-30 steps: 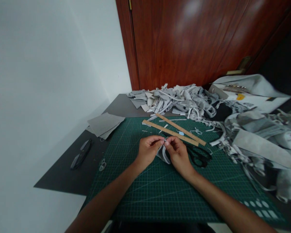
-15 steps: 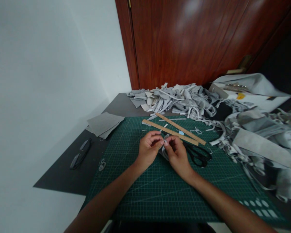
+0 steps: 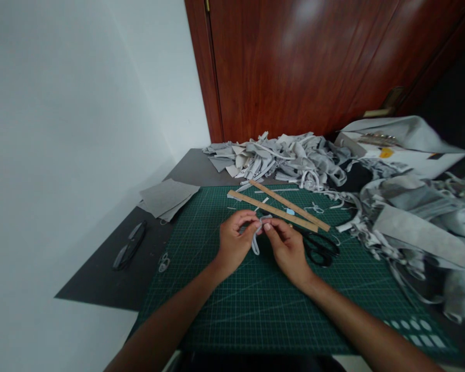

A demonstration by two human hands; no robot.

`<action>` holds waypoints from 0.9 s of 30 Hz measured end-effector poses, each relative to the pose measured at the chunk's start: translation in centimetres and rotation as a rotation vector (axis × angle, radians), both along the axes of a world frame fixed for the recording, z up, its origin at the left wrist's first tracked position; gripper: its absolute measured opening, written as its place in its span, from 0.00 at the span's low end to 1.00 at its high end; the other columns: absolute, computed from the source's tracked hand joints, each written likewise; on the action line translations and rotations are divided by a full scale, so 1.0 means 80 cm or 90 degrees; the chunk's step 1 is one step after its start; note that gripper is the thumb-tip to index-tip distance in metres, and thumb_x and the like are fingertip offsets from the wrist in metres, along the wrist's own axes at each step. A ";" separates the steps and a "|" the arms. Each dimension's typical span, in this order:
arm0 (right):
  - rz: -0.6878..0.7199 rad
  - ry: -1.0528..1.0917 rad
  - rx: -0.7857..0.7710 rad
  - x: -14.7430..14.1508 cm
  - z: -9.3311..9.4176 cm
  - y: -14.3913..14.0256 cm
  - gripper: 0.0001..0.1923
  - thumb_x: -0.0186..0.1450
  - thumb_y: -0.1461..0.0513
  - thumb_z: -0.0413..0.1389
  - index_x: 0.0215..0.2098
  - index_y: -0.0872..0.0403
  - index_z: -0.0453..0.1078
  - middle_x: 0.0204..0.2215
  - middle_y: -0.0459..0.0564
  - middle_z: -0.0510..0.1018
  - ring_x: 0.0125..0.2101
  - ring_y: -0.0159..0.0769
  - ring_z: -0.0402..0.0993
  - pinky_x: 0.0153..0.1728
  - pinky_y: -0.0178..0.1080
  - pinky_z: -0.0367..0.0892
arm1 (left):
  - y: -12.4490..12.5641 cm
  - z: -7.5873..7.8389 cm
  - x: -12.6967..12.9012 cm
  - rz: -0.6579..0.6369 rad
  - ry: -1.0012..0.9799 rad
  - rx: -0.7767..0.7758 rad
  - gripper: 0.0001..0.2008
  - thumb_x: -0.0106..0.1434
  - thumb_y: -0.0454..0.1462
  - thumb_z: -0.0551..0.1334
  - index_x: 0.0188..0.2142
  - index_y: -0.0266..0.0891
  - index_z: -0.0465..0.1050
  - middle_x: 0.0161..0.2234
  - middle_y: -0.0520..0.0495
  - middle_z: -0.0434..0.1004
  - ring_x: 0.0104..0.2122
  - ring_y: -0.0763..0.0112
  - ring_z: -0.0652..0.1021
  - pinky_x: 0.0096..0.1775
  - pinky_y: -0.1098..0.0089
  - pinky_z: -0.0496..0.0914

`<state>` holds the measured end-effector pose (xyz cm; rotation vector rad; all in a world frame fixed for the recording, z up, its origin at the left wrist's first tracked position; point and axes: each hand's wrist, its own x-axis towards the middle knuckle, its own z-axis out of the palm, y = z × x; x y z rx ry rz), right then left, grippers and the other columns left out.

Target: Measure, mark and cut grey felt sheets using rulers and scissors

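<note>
Between my two hands is a narrow grey fabric strip (image 3: 255,245), bent into a loop that hangs down below the fingers. My left hand (image 3: 235,238) pinches it with thumb and forefinger from the left. From the right, my right hand (image 3: 287,249) grips it the same way, fingertips almost touching those of the left. Part of the strip is hidden behind the fingers. Black-handled scissors (image 3: 321,249) lie just right of my right hand, their blades partly covered. Beyond the hands, two wooden rulers (image 3: 263,206) cross the green cutting mat (image 3: 225,315).
A heap of grey fabric scraps (image 3: 271,157) lies at the back, and more cloth (image 3: 422,235) spreads along the right near a white box (image 3: 406,155). On the left are folded grey fabric pieces (image 3: 168,198), glasses (image 3: 129,245) and a small looped strip (image 3: 164,263).
The strip has turned in my fingers, and its loop now hangs lower between the hands. My right hand has shifted slightly right; the left has moved slightly left.
</note>
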<state>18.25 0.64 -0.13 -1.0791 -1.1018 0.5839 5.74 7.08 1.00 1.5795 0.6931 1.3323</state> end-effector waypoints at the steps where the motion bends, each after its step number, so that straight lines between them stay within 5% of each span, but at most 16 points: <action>1: 0.001 -0.008 0.004 0.002 -0.001 0.001 0.08 0.71 0.56 0.59 0.41 0.49 0.79 0.33 0.47 0.84 0.34 0.40 0.80 0.39 0.42 0.74 | -0.001 0.001 0.000 -0.004 -0.005 -0.004 0.10 0.61 0.36 0.70 0.42 0.39 0.78 0.35 0.47 0.85 0.35 0.68 0.84 0.39 0.71 0.78; 12: 0.019 -0.023 0.022 0.014 -0.015 0.009 0.06 0.69 0.58 0.62 0.44 0.47 0.79 0.35 0.46 0.84 0.34 0.38 0.80 0.39 0.41 0.75 | 0.001 0.005 0.002 -0.116 -0.051 -0.073 0.12 0.59 0.37 0.70 0.42 0.37 0.77 0.33 0.48 0.83 0.28 0.71 0.81 0.33 0.72 0.77; 19: -0.049 -0.155 0.090 0.018 -0.011 0.005 0.04 0.71 0.61 0.59 0.43 0.47 0.76 0.38 0.47 0.82 0.40 0.40 0.77 0.44 0.43 0.71 | 0.001 0.003 0.001 -0.104 -0.033 -0.047 0.11 0.59 0.36 0.71 0.42 0.37 0.78 0.37 0.45 0.84 0.38 0.68 0.83 0.43 0.71 0.76; 27: -0.057 -0.171 0.101 0.020 -0.011 0.006 0.04 0.72 0.62 0.59 0.43 0.47 0.75 0.38 0.46 0.80 0.40 0.40 0.77 0.43 0.43 0.71 | 0.000 0.007 0.000 -0.133 -0.034 -0.105 0.16 0.56 0.38 0.74 0.43 0.37 0.78 0.37 0.45 0.84 0.37 0.67 0.83 0.42 0.71 0.76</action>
